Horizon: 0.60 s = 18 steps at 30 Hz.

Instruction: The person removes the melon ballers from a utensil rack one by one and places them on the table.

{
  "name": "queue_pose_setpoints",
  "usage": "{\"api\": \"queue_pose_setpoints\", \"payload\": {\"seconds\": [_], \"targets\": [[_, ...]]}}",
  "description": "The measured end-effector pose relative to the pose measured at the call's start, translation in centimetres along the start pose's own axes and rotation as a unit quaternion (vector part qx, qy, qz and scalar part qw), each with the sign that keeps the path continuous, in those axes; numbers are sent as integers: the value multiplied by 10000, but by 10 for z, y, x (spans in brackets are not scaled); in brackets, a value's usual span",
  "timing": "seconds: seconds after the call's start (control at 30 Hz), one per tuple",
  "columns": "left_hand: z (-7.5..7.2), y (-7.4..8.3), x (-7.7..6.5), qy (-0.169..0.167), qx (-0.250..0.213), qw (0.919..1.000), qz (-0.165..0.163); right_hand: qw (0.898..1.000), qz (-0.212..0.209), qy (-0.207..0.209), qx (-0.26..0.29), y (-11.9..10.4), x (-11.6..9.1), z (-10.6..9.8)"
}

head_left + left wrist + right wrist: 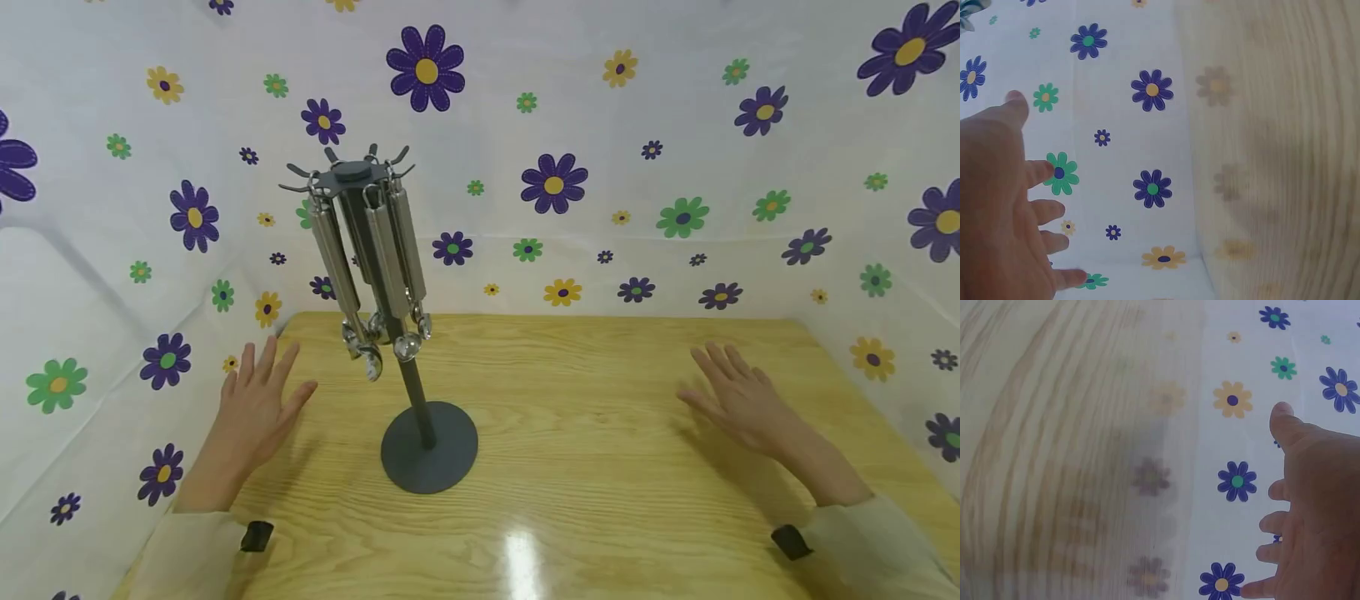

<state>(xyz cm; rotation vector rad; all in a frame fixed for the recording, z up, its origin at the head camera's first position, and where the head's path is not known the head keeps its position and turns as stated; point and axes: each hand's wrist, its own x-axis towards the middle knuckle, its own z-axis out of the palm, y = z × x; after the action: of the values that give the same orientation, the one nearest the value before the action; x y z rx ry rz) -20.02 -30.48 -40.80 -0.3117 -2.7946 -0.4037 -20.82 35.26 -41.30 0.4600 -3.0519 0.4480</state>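
Observation:
A dark grey stand (429, 467) with a round base, a single post and a ring of curved hooks at its top stands left of the table's middle. Several steel utensils (388, 262) hang from its hooks, long handles up and small shiny rounded heads down. My left hand (255, 404) is held over the table's left side, fingers spread and nothing in it; the stand is to its right. Far to the right, my right hand (742, 404) hovers above the wood, fingers extended and holding nothing. Both wrist views show the palms bare, with thumbs apart from the fingers.
The wooden table (585, 433) has a glossy top. White cloth walls (480, 142) printed with purple, green and yellow flowers enclose it at the back, left and right. Some of the stand's hooks carry nothing.

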Motion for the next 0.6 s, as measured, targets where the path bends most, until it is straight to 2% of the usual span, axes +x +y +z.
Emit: {"api": "queue_pose_setpoints", "payload": {"seconds": [0.13,0.27,0.43,0.6], "targets": [[-6,5,0,144,-740,9972,1,9981,-177,-18,591,-13,3,-1],[-17,16,-1,404,-1433,9888,-73,9939,-309,-73,1061,-29,5,-1],[-34,33,-1,725,-1820,9806,-108,9886,-439,-46,1440,-47,5,-1],[-52,55,1,1114,-2079,9717,95,9847,-599,230,1623,-66,4,0]]}}
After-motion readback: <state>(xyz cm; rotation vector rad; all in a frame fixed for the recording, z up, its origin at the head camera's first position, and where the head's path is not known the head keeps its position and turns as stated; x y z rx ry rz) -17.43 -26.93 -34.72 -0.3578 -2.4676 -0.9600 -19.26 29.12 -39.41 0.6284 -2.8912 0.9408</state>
